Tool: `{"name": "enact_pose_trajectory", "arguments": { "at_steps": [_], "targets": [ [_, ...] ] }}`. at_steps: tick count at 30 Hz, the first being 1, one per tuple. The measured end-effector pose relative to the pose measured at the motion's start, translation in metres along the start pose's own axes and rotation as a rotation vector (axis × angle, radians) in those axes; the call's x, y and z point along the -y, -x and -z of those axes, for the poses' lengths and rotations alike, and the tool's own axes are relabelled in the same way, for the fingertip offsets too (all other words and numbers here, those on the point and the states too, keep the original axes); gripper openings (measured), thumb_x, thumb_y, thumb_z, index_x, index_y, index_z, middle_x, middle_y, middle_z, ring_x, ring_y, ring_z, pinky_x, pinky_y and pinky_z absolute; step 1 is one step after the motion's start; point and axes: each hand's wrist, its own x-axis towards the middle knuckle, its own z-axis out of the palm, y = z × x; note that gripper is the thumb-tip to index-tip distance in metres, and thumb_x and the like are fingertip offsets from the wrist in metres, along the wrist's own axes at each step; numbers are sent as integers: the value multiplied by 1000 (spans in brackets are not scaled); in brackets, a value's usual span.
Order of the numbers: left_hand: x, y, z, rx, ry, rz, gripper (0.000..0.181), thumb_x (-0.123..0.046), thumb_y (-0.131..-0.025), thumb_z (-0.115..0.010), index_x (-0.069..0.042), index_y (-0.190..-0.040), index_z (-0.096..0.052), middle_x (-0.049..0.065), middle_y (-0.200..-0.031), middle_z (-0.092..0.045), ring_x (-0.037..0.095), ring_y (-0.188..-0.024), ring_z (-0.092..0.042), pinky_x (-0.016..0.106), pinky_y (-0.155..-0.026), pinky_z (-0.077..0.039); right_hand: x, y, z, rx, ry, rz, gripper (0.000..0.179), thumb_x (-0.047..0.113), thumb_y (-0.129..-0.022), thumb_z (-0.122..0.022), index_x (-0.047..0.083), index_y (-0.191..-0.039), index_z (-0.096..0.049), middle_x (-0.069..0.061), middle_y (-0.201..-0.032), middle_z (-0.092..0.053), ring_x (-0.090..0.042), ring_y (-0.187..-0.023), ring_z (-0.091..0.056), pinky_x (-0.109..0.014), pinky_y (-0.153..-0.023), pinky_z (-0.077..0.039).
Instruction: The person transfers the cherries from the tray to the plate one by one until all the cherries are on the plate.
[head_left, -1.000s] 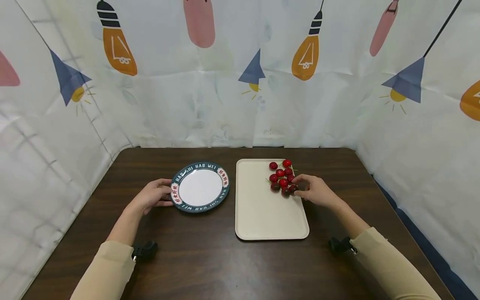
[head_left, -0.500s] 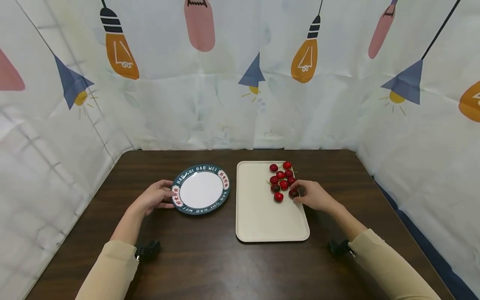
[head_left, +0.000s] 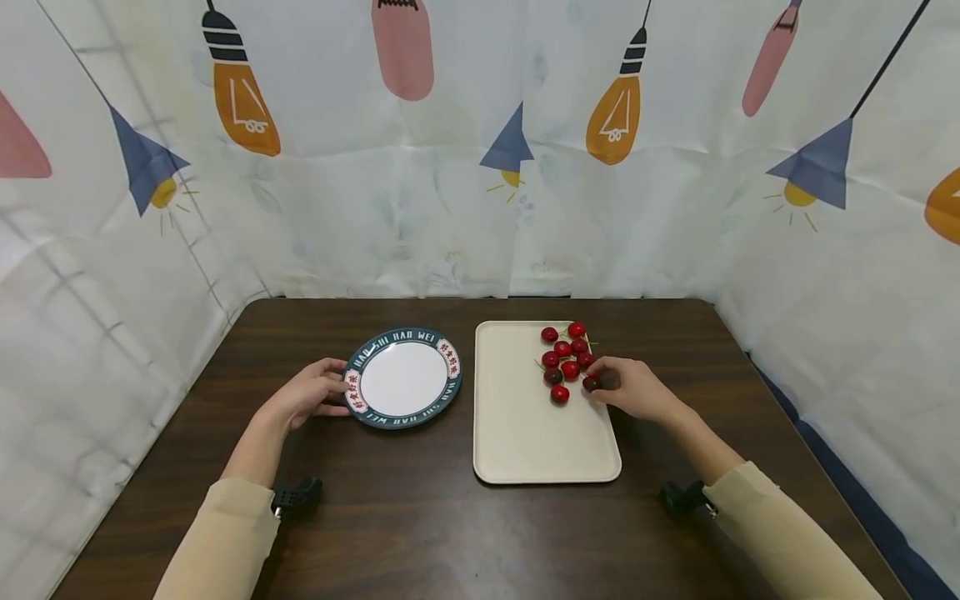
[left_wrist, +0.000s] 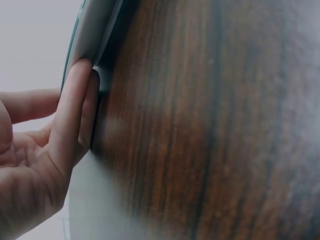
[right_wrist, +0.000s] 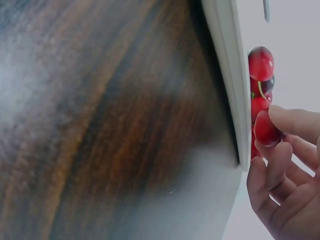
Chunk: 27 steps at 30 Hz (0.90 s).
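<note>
At the left, my left hand (head_left: 309, 392) holds the rim of a round white plate (head_left: 402, 380) with a dark teal lettered border. The left wrist view has the thumb at the plate's edge and other fingers under its rim (left_wrist: 92, 30). On the right, my right hand (head_left: 633, 390) pinches a dark red cherry (head_left: 592, 382) between thumb and fingertips, over the right side of a cream rectangular tray (head_left: 536, 442). The right wrist view shows this cherry (right_wrist: 267, 128) close up, beside other cherries (right_wrist: 261, 64). Several more red cherries (head_left: 570, 370) with thin green stems lie on the tray's upper right.
Plate and tray stand side by side on a dark brown wooden table (head_left: 420, 517), with a narrow gap between them. A white curtain (head_left: 450, 225) printed with lamps and bulbs hangs behind and along both sides.
One red cherry has shifted toward the near side of the group, apart from the pinched one. The right hand has moved slightly nearer. The left hand stays at the plate.
</note>
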Motion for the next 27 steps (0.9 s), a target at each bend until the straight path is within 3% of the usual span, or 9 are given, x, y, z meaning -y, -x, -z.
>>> {"name": "enact_pose_trajectory", "arguments": {
  "at_steps": [20,27],
  "targets": [
    [-2,0,4,4,-14,-4,57,-6,-106,-49,6,-155,-22,28,-129,-44,30,-104,-60,42,-85,-61,22,-5,13,-92,-39,60,34,17,-94,-77,7,-125,-68,-5,-90,-66,-19,-55,-46,-30,-46,-42],
    [-3,-2,3,7,-24,-11,57,-8,-107,-49,6,-155,-22,27,-128,-45,29,-102,-60,41,-84,-62,32,-14,10,-120,-71,77,31,18,-94,-77,12,-123,-70,-9,-72,-59,-20,-53,-45,-30,-45,-39]
  ]
}}
